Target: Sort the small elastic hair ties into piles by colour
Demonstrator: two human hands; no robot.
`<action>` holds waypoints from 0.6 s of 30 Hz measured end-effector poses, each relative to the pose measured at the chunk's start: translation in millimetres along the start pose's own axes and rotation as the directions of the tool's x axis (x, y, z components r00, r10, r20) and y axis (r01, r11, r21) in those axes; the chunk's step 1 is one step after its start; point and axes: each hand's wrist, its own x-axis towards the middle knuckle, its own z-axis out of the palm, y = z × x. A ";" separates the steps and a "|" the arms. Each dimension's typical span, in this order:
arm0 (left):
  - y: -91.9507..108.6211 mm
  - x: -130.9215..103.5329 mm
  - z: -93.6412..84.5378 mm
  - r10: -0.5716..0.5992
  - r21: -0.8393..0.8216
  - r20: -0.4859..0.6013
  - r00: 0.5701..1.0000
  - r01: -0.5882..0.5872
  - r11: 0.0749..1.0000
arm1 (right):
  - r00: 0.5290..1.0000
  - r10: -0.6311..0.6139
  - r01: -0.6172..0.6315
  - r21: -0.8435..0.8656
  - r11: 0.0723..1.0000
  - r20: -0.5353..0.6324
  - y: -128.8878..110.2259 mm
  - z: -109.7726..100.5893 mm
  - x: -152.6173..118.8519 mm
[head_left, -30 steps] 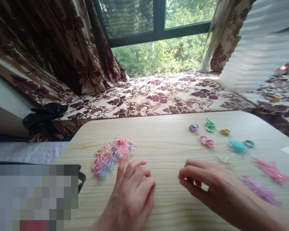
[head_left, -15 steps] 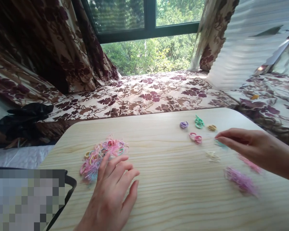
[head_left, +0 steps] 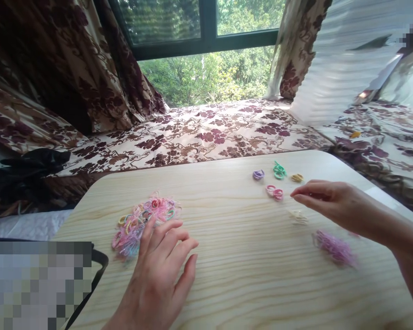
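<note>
My left hand (head_left: 163, 266) lies over the near right edge of a mixed pile of small elastic hair ties (head_left: 142, 224), its fingers spread and a little bent. Pink, purple, yellow and blue show in that pile. Thumb and fingertips pressed together, my right hand (head_left: 337, 204) hovers on the right; anything between the tips is too small to make out. Around it lie small groups: purple ties (head_left: 258, 174), green ties (head_left: 279, 170), yellow ties (head_left: 297, 178), pink ties (head_left: 274, 192), whitish bands (head_left: 298, 217) and a lilac bundle (head_left: 334, 248).
The light wooden table (head_left: 220, 256) has rounded far corners. Beyond it a flower-patterned covered ledge (head_left: 206, 137) runs below the window. A black strap and a blurred-out object (head_left: 37, 284) stand at the lower left, with a black bag (head_left: 30, 172) behind.
My right hand has shifted left, its fingertips coming closer to the pink ties. The left hand stays at the pile. The whole view has turned slightly.
</note>
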 end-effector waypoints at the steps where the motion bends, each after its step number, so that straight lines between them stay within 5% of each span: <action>1: 0.5 -0.2 0.1 -0.001 -0.006 0.001 1.000 0.001 1.000 | 1.000 0.000 0.000 -0.009 1.000 0.014 0.0 -0.6 -0.1; 9: 2.5 -1.8 1.5 -0.032 -0.038 0.026 0.999 0.033 0.999 | 0.995 -0.052 0.058 -0.064 0.996 0.082 -1.3 -6.8 -4.6; 18: 2.4 0.1 -2.3 0.030 0.030 0.049 0.998 -0.032 0.999 | 0.998 -0.030 0.041 -0.192 0.980 0.058 25.5 -12.4 -50.2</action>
